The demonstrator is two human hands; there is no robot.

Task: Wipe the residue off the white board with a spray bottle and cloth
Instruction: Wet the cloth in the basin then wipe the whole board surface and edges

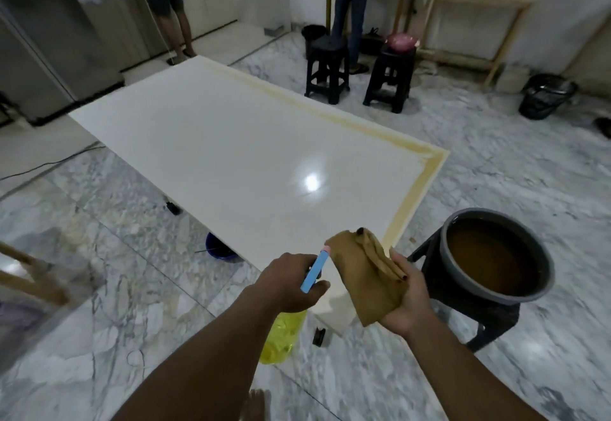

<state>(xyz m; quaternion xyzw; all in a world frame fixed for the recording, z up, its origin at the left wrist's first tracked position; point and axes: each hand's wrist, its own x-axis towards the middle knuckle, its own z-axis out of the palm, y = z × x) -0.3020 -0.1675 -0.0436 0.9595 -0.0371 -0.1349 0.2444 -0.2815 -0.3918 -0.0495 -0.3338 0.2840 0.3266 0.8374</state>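
A large white board (231, 143) lies flat in front of me, raised off the floor, with a yellowish-brown band of residue (410, 189) along its far and right edges. My left hand (291, 283) grips a spray bottle (281, 338) with a yellow body and a blue trigger head, its nozzle pointing at the cloth. My right hand (408, 298) holds a folded brown cloth (367, 275) just over the board's near right corner.
A grey bucket of brown water (496, 255) sits on a dark stool at my right. A blue basin (220, 250) shows under the board. Two black stools (360, 73), two standing persons and wooden tables are at the back. A cable runs along the floor at left.
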